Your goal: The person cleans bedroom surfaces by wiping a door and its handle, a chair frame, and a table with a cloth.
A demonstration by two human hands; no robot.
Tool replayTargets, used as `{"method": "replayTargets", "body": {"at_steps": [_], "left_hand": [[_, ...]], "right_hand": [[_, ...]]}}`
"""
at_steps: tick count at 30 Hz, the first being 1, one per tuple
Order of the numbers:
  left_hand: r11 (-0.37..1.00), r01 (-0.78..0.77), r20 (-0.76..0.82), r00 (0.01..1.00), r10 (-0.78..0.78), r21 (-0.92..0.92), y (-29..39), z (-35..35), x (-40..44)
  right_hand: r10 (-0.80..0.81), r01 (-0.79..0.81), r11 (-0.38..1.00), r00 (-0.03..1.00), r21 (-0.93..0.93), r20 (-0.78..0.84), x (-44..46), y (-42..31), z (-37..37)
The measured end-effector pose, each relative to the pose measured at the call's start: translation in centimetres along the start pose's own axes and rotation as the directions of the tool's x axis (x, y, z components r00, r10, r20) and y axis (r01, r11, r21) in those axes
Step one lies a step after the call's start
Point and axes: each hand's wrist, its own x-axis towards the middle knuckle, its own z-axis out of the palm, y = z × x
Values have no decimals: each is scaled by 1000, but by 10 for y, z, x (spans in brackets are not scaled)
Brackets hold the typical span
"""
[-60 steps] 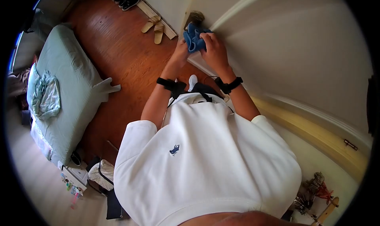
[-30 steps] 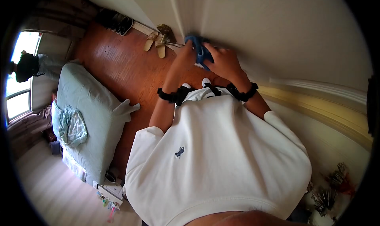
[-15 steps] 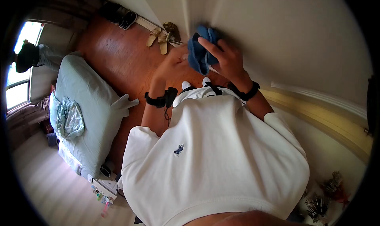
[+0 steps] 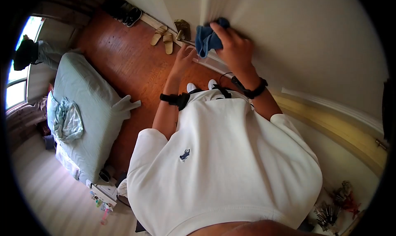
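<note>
My right hand [image 4: 237,50] is closed on a folded blue cloth [image 4: 207,40], which lies against the white door [image 4: 272,33] close to its edge. The index finger lies over the top of the cloth. To its left, my left hand [image 4: 182,61] holds nothing, with its fingers apart and pointing up toward the door's lower edge. A brass door handle [image 4: 181,29] sits just beyond the left fingertips. Black bands with small devices circle both wrists.
Tan slippers [image 4: 168,42] and dark shoes [image 4: 133,17] stand along the wall on the wooden floor [image 4: 123,50]. A bed with a pale green sheet [image 4: 90,99] is at the left. A yellow door frame [image 4: 330,120] runs along the right.
My right hand has carried the blue cloth up against the door. My left hand has come away from beside the cloth, its fingers spreading. The view has shifted slightly.
</note>
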Motion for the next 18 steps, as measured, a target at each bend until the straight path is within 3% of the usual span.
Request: {"method": "replayTargets", "body": {"at_steps": [1, 3, 7, 9, 11, 12, 14, 15, 16, 18], "left_hand": [[999, 49, 35, 998, -49, -9, -3, -2, 5], [995, 97, 64, 993, -96, -13, 1, -2, 8], [985, 138, 5, 990, -138, -102, 11, 16, 9], [984, 147, 17, 989, -146, -99, 8, 20, 18], [982, 135, -78, 986, -146, -130, 6, 24, 25], [982, 152, -51, 986, -158, -113, 6, 25, 28], [985, 81, -65, 994, -91, -152, 6, 27, 32], [989, 134, -130, 981, -142, -70, 7, 27, 36], [985, 160, -89, 982, -165, -59, 9, 28, 37], [985, 110, -98, 988, -123, -133, 14, 29, 37]], "right_hand": [[-6, 6, 1000, 1000, 3, 5, -9, 4, 12], [81, -73, 996, 981, -51, 174, -27, 15, 38], [40, -31, 999, 973, -43, 228, -76, 56, 97], [75, -39, 987, 969, -155, 233, -100, 76, 122], [179, -140, 979, 940, -151, 290, -113, 80, 117], [254, -218, 966, 902, -140, 349, -120, 83, 115], [305, -277, 951, 912, -136, 276, -129, 89, 91], [314, -294, 948, 926, -120, 211, -135, 91, 76], [358, -334, 932, 912, -144, 203, -145, 95, 65], [411, -380, 906, 895, -189, 172, -165, 111, 46]]}}
